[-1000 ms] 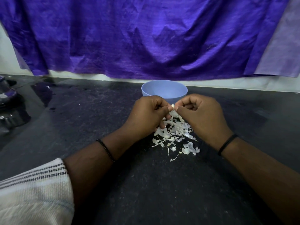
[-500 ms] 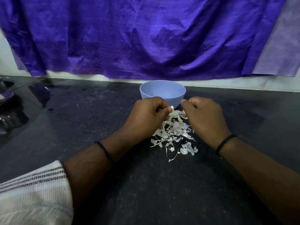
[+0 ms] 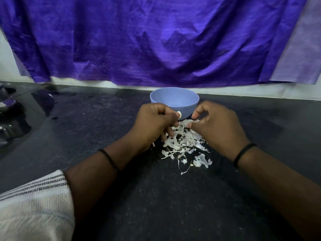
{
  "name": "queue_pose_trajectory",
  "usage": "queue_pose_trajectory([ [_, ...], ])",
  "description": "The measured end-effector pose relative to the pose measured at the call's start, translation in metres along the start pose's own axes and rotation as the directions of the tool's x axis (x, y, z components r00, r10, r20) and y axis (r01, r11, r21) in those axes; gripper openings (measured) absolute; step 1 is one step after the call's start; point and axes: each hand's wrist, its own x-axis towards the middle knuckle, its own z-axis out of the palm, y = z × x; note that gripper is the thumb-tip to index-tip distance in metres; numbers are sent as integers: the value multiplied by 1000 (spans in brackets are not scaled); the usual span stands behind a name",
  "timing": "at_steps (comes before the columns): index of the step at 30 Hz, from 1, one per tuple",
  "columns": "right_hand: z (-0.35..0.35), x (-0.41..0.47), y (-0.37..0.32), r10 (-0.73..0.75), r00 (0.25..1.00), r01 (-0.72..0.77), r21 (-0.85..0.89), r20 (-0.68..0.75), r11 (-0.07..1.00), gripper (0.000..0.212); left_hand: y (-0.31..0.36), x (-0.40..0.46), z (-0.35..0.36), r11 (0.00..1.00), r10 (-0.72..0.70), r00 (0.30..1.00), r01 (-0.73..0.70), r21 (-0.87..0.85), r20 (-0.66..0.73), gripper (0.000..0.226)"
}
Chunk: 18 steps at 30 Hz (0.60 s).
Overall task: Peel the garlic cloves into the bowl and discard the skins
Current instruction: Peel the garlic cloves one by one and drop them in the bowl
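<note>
The clove (image 3: 179,114) is sitting at frame centre, just in front of the bowl (image 3: 174,97); the risk, as I judge it, is that it is slipping free and dropping among the skins (image 3: 184,143) below, since only a fingertip pinch is securing it; stray flakes could also be falling into the bowl. The left hand (image 3: 154,122) is curling tight, pinching the clove; the right hand (image 3: 217,126) is hovering beside it, fingers curled, apparently pinching a skin scrap.
</note>
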Motion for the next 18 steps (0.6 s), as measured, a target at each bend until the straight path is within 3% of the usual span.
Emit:
queue_pose_trajectory([
  [3,-2,2,0,-82,995,75,-106,-59,992,19,1,0,-1,999,-24,1000,25,-48,16,15],
  [5,-2,4,2,-141,989,140,-29,-45,990,11,1,0,-2,997,-40,999,42,-63,30,13],
  [9,1,1,2,-165,984,147,214,69,966,28,-1,2,-2,995,-63,997,67,-70,52,15],
  [15,6,1,2,-187,981,161,308,56,938,12,-2,4,-4,983,-141,986,149,-105,88,9],
  [18,7,3,5,-156,987,138,333,27,933,8,0,5,-6,980,-178,984,176,-93,-12,12],
])
